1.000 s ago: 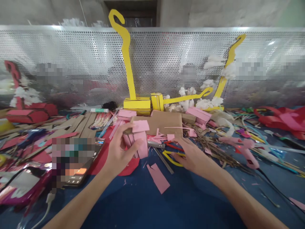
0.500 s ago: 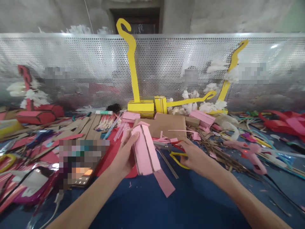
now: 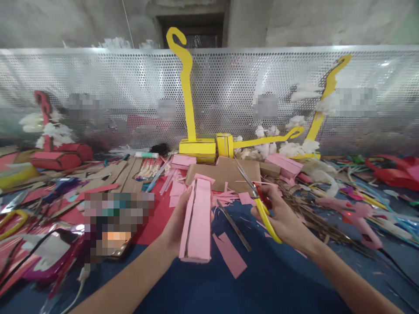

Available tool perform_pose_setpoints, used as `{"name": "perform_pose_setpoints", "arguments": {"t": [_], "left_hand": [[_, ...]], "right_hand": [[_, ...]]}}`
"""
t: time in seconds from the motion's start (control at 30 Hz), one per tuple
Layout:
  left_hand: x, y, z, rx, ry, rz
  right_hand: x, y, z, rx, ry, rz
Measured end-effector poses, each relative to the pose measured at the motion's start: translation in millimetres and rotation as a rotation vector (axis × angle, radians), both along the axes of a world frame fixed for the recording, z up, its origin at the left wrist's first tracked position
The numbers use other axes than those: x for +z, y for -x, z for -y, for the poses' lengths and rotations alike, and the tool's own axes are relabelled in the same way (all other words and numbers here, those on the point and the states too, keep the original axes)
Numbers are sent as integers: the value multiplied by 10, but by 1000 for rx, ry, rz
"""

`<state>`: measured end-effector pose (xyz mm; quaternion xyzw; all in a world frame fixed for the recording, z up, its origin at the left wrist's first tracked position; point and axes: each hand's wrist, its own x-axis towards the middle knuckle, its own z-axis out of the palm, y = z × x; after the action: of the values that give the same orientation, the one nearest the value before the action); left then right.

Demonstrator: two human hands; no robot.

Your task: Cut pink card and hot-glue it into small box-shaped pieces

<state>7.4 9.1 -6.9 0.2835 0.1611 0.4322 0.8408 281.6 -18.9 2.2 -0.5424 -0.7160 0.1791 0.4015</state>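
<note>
A long pink paper-covered box (image 3: pixel 200 222) with brown cardboard showing along its seam is gripped in my left hand (image 3: pixel 175 224), its near end tilted toward me. My right hand (image 3: pixel 282 213) holds yellow-handled scissors (image 3: pixel 260 203), blades pointing up and away to the left. On the blue tabletop between my hands lie a cut pink paper strip (image 3: pixel 231 257) and a narrow metal blade or ruler (image 3: pixel 235 226). Small pink offcuts (image 3: pixel 227 194) are scattered just beyond them. The fingers of my left hand behind the box are mostly hidden.
A pink hot glue gun (image 3: pixel 356 213) with a black cord lies at the right. Yellow hook-topped pieces (image 3: pixel 188 100) stand against the perforated metal screen (image 3: pixel 225 83). Brown cardboard (image 3: pixel 235 172), red paper (image 3: pixel 153 224) and a blurred-out phone-like device sit around the workspace.
The scissors have swung upward, away from the box, in my right hand. The box has turned more upright. The pink strip at its lower end now lies apart on the table.
</note>
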Motion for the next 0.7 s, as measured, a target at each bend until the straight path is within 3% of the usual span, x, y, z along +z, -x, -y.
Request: {"name": "perform_pose_setpoints", "arguments": {"t": [0.3, 0.7], "left_hand": [[41, -36, 68, -24, -27, -54], [-6, -21, 109, -112, 77, -152]], "right_hand": [[40, 15, 90, 103, 1, 212], [116, 67, 116, 122, -55, 177]]}}
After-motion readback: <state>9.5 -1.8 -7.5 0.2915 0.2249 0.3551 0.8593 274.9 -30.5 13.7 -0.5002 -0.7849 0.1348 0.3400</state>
